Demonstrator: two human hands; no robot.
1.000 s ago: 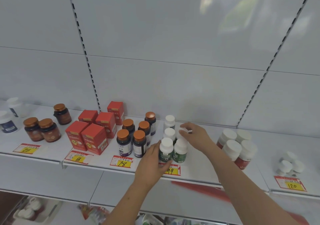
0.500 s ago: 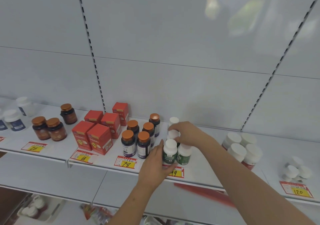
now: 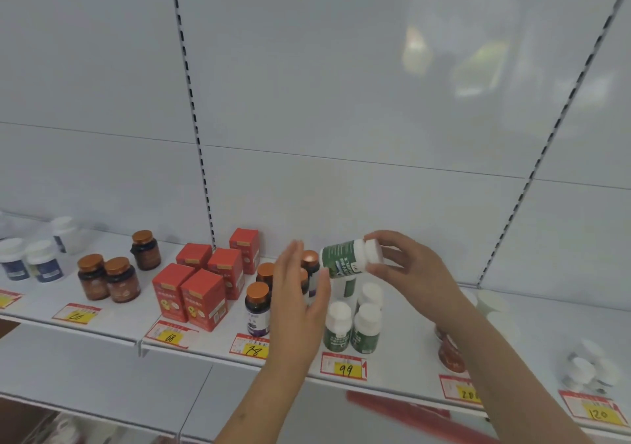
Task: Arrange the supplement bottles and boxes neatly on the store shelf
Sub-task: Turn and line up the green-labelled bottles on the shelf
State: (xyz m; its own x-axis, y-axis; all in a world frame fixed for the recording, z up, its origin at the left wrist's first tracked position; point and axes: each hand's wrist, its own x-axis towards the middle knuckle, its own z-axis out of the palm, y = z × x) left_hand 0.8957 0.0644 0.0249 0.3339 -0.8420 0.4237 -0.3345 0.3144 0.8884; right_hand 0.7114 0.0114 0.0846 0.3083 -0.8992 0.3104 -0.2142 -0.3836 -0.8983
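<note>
Hanging in the air above the shelf (image 3: pixel 102 317), tipped on its side: a green-labelled white bottle (image 3: pixel 345 259), white cap pointing right, base pointing left. Being pinched at the cap end by the right hand (image 3: pixel 406 269), thumb below and fingers curled over the top. White print on the green label, too blurred for reading. Hovering just left of the bottle's base, the left hand (image 3: pixel 300 303), fingers straight and together, palm facing right, holding nothing; touching the base or merely beside it, not clear.

Standing directly beneath: two more green-labelled white bottles (image 3: pixel 351 329) side by side at the shelf's front edge, with further white caps behind them. Below these, sitting on the shelf lip, a red-and-yellow price tag (image 3: pixel 345 368) reading "99".

Standing to the left, partly hidden behind the left hand: dark bottles with copper caps (image 3: pixel 257 307), over a tag (image 3: pixel 252 349) reading "78". Further left, grouping together, red boxes (image 3: pixel 201 293) bearing a yellow emblem, over a tag (image 3: pixel 169 336) reading "68". Beyond them, brown jars with copper lids (image 3: pixel 109 278), then white bottles with blue labels (image 3: pixel 30 260) at the far left.

Showing to the right, past the right forearm: red-labelled bottles (image 3: pixel 450 353), small white bottles (image 3: pixel 587 368), and a tag (image 3: pixel 597 411) reading "120".
</note>
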